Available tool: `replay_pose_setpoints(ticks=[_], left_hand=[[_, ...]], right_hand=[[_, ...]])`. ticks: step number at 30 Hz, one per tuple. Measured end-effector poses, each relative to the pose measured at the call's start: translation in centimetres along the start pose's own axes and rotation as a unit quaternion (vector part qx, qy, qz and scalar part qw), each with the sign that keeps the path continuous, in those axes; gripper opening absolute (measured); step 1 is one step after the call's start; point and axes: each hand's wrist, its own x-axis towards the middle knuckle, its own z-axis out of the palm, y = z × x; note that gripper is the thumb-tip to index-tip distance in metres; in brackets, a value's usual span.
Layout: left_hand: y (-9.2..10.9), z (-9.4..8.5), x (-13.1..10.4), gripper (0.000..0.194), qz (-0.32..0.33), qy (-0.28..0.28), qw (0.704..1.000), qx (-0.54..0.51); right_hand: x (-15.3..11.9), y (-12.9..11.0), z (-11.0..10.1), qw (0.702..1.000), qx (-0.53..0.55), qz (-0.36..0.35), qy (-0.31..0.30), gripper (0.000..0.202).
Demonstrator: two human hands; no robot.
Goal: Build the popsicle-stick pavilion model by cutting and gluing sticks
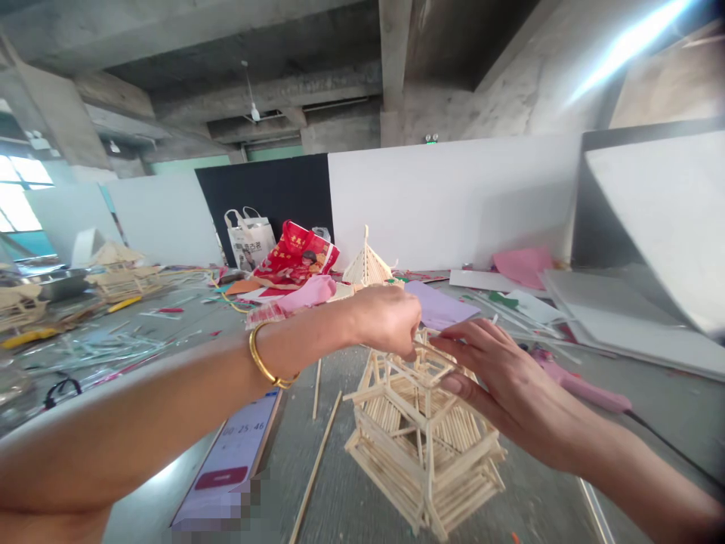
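A pavilion-like model made of thin wooden sticks (427, 453) stands on the grey table in front of me. My left hand (388, 317) reaches across to its top, fingers curled in a pinch. A thin wooden stick (436, 352) runs along the upper frame from those fingertips toward my other hand; the exact grip is partly hidden. From the right, my right hand (501, 378) holds the top frame, thumb below and fingers above. Two loose sticks (320, 461) lie left of the model.
A phone showing a timer (226, 461) lies under my left forearm. A pink glue gun (589, 385) with a cord is at the right. Behind are a pointed stick roof (367, 264), a red bag (297, 257), purple paper (442, 302) and white boards (628, 317).
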Motion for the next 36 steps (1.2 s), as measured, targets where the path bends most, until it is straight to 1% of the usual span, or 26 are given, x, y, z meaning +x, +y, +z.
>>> replay_pose_setpoints(ticks=[5,10,15,20,25,31,36], left_hand=[[0.05,-0.04,0.02,0.02,0.005,-0.012,1.0,-0.01],[-0.1,-0.05,0.06,0.016,0.019,-0.003,1.0,0.001],[-0.46,0.21,0.06,0.013,0.037,0.009,0.999,0.004],[-0.39,0.24,0.0,0.013,0.034,0.011,0.999,0.006],[-0.22,0.14,-0.07,0.013,0.015,0.003,1.0,-0.001],[-0.46,0.39,-0.22,0.015,0.023,0.022,0.999,-0.005],[-0.44,0.46,-0.39,0.018,0.015,0.015,0.999,-0.036]], right_hand=[[-0.32,-0.25,-0.11,1.0,-0.005,-0.01,0.009,0.032],[-0.4,-0.39,-0.12,1.0,-0.015,-0.011,0.008,0.03],[-0.15,-0.53,0.27,1.0,-0.024,-0.014,0.006,0.035],[-0.13,-0.61,0.36,1.0,-0.022,-0.003,-0.004,0.035],[-0.35,-0.47,0.2,1.0,-0.023,-0.012,0.003,0.036],[-0.34,-0.49,0.31,0.999,-0.032,-0.012,0.004,0.035],[-0.17,-0.67,0.32,0.999,-0.028,-0.016,0.006,0.036]])
